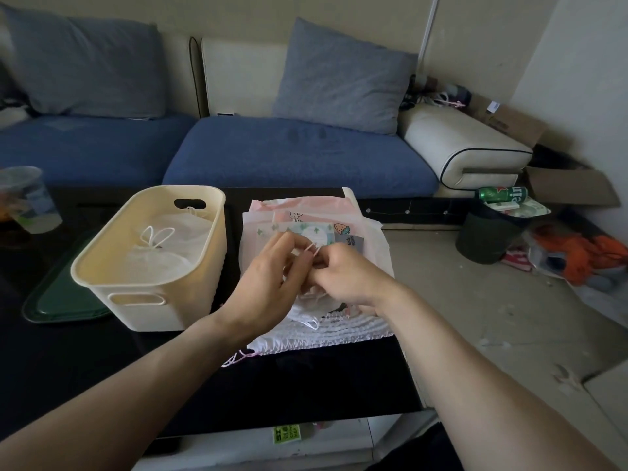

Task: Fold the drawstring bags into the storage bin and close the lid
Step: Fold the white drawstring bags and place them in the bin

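Head view. My left hand (263, 283) and right hand (343, 275) meet over the bags (272, 229), fingers curled; each grip pinches a thin pink cord (314, 248) that loops up between them. Under and beyond the grip: a stack of flat bags on the black bench (85, 362), their gathered white tops nearest me. Left of my left grip: the cream bin (146, 266), open, with white bags (180, 229) already inside. Left of the bin, partly under it: a green lid (64, 300). Far left of the grip: a cup (29, 198). Right of my grip, on the floor: a dark wastebasket (486, 232).
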`<state>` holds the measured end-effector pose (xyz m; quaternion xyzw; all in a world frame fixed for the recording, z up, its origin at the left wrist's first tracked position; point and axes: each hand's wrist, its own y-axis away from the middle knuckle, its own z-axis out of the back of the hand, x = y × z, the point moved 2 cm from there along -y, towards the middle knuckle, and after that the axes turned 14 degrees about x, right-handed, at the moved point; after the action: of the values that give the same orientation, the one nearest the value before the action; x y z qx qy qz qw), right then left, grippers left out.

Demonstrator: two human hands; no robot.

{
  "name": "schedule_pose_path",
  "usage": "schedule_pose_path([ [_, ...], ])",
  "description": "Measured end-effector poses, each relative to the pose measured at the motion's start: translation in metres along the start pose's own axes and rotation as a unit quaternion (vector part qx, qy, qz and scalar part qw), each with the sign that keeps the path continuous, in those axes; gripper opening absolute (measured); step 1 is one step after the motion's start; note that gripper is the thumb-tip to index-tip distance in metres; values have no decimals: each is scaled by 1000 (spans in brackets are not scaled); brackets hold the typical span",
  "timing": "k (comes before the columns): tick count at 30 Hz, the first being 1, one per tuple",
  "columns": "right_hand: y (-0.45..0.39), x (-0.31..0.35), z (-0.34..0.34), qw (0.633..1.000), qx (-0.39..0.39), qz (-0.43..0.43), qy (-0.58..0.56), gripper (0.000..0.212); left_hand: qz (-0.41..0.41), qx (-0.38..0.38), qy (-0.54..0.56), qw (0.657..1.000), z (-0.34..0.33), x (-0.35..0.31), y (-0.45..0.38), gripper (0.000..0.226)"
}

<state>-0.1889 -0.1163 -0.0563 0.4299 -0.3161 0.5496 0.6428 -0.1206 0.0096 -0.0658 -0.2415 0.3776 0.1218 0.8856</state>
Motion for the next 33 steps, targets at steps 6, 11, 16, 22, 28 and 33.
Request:
schedule_pose_path([
  [6,3,-8,4,967,109,24,-228,12,-31,107,-38,993,6,3,3,17],
  [11,0,-12,0,963,107,-16,-246,35,-19,104,-114,988,7,7,3,18],
  [16,-1,-13,2,962,67,-37,-261,36,-33,75,-177,981,19,3,1,34],
  [22,2,-18,17,961,1,-34,-273,36,21,3,-312,950,50,18,-1,38],
  [28,1,-13,15,975,1,7,-221,36,185,0,-373,909,40,18,2,34],
  [33,2,-8,7,986,9,-10,-165,43,89,164,-86,979,22,5,7,29],
])
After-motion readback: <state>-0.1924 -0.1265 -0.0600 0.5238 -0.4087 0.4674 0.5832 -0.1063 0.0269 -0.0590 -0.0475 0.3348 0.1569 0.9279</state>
